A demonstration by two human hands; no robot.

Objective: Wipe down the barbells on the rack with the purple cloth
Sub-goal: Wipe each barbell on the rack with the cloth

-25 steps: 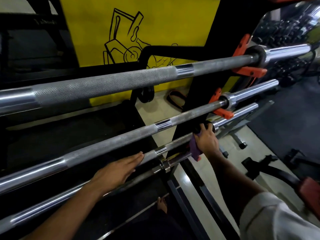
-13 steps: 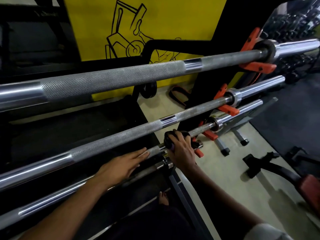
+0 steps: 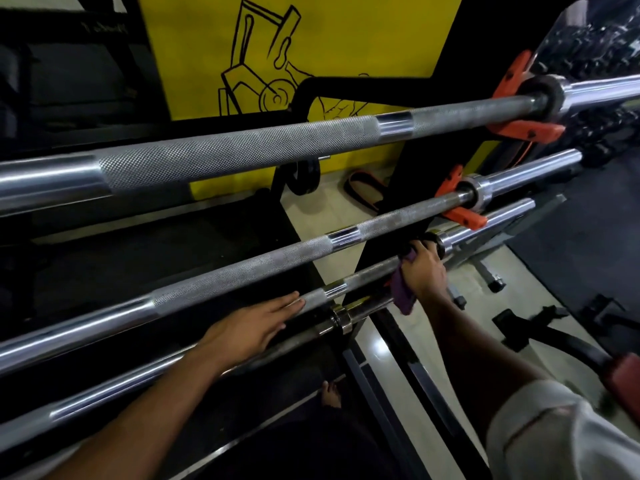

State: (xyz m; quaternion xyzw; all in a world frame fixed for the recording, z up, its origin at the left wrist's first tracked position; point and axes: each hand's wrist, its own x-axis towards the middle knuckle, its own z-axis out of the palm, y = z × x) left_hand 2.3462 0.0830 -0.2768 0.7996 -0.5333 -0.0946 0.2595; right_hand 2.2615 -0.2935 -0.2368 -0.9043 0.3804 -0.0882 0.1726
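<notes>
The left hand (image 3: 251, 325) lies flat with its fingers straight and close together, palm down on the third bar (image 3: 367, 277) of the rack, the fingertips reaching the knurled part just short of a smooth ring. It holds nothing. The right hand (image 3: 424, 271) is further along the same bar, near the collar, with its fingers curled over the bar and gripping the purple cloth (image 3: 401, 294) against it. Part of the cloth is bunched under the fingers at the top of the bar, and the rest hangs loose below the palm, in front of the fourth bar (image 3: 341, 315) beneath.

The two hands are well apart on the third bar, with a bare knurled stretch between them. A white sleeve (image 3: 554, 434) covers the right upper arm at the lower right edge.

Above the hands run the second bar (image 3: 242, 275) and, higher and nearer the camera, the top bar (image 3: 242, 150). Both rest at their right ends on orange hooks (image 3: 526, 128) fixed to the black upright (image 3: 384, 244) of the rack. Behind the rack is a yellow wall panel (image 3: 346, 32) with a black line drawing. A bare foot (image 3: 330, 396) shows on the dark floor below.
</notes>
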